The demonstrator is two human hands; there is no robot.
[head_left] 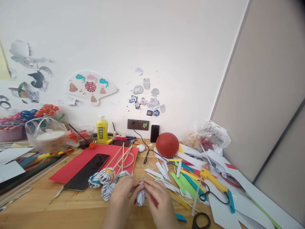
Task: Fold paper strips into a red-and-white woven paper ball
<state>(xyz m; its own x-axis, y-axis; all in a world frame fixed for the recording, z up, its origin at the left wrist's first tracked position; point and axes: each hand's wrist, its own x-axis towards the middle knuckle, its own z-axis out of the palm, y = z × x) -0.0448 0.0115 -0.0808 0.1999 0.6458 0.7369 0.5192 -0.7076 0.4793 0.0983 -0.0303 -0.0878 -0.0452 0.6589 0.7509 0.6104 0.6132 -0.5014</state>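
Near the table's front edge, my left hand (122, 194) and my right hand (159, 197) meet around a small crumpled piece of white paper (141, 197) with a bit of red showing. Both hands are closed, fingertips pinching the paper from either side. Just beyond my left hand lie several crumpled paper flowers (106, 178) on thin wooden sticks (123, 157). They rest partly on a red sheet (78, 157) and beside a dark phone or tablet (87, 171). To the right of my right hand are green paper strips (187, 186) and white paper strips (163, 170).
A yellow hot glue gun (213, 179) lies right among paper scraps, with black scissor handles (201, 220) in front. At the back stand a red balloon (167, 144), a phone (154, 133) and a yellow-labelled bottle (102, 129). A black cable (145, 152) crosses the table.
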